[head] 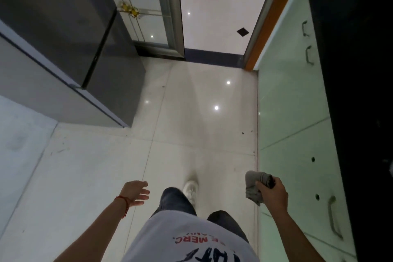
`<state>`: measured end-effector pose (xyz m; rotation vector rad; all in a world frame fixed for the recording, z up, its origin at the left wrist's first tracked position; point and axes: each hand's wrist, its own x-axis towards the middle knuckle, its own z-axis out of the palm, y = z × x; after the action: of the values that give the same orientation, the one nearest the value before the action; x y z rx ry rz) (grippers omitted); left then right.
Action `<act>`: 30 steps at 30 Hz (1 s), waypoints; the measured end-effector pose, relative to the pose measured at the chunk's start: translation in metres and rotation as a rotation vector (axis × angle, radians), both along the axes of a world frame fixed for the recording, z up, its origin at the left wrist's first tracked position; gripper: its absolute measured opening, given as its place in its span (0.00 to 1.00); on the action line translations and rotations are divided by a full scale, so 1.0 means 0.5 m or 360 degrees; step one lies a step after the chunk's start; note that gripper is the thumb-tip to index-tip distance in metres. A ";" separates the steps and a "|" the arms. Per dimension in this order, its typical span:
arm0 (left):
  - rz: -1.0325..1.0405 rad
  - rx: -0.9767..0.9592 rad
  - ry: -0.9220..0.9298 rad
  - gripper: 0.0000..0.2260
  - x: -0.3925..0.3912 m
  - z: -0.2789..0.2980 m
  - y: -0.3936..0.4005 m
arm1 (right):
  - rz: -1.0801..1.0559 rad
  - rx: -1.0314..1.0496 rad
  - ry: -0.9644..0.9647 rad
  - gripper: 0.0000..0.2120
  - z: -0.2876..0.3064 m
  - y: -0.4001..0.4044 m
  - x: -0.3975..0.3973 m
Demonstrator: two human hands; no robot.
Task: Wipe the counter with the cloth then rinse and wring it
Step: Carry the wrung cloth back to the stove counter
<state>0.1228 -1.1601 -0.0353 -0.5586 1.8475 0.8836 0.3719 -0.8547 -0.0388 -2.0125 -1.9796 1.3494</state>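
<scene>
So the right hand [274, 192] is gripping a bunched-up grey cloth [255, 186], fingers curled tight around it, holding it in the air just beside the pale green cabinet doors [291, 112] under the dark counter [357, 91]. The left hand [135, 192] is hanging open over the floor tiles [95, 176], fingers spread, holding nothing. One white shoe [190, 189] is stepping forward.

Floor tiles [191, 134] glossy, reflecting lights. Cloth [254, 185] grey, soft, crumpled fabric. Counter [357, 70] dark, smooth. Cabinet fronts [293, 112] pale, satin; handles [335, 217] brushed metal.
</scene>
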 end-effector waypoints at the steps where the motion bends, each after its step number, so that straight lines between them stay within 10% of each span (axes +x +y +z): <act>1: -0.0034 0.0021 0.0009 0.05 -0.043 0.004 0.046 | -0.0020 0.0004 -0.0007 0.17 -0.002 0.026 -0.024; 13: -0.0262 0.0331 0.0253 0.04 -0.429 0.072 0.597 | -0.0105 -0.0109 -0.0102 0.14 -0.034 0.338 -0.244; 30: -0.0433 0.0072 0.0129 0.07 -0.791 0.019 0.986 | -0.0344 0.0033 0.0188 0.13 0.024 0.813 -0.655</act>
<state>-0.2726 -0.6669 -0.0256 -0.2378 1.9165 0.7715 0.0442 -0.4484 -0.0270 -2.0168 -1.6663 1.3588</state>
